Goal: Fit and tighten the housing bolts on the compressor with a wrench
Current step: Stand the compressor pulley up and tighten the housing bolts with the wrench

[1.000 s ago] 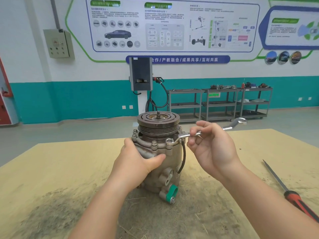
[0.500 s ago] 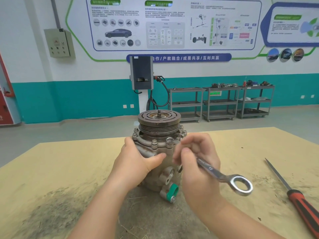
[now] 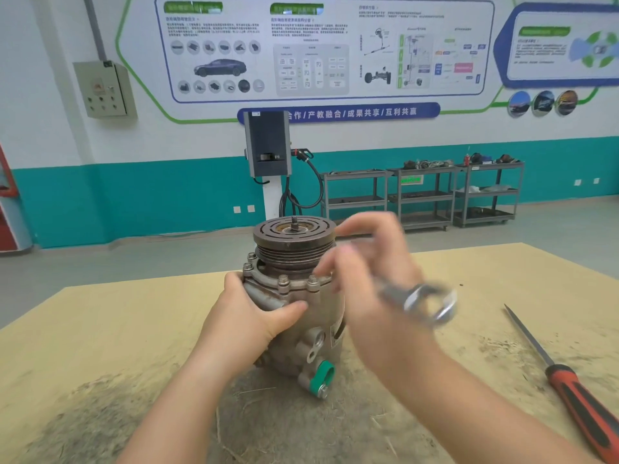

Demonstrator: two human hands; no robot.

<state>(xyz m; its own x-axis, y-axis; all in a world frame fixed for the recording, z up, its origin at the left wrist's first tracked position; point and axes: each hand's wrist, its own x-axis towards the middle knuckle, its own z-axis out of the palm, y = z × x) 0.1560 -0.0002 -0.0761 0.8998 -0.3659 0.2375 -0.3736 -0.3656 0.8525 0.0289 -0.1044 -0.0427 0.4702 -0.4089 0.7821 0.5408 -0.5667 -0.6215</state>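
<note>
Steel wrench (image 3: 420, 301), blurred, has lifted off the bolts (image 3: 283, 281), apparently gripped by the raised right hand (image 3: 370, 279), while the left hand (image 3: 249, 318) still clasps the grey, upright compressor (image 3: 298, 296) mid-table (image 3: 100, 329).

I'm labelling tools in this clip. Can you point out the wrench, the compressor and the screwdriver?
wrench (image 3: 432, 304): head view, on its blurred ring end.
compressor (image 3: 294, 229): head view, on the top pulley face.
screwdriver (image 3: 579, 400): head view, on the red and black handle.

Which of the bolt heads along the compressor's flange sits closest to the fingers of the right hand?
The rightmost visible bolt, just beside the right hand's fingers; the other bolts sit further left.
</note>
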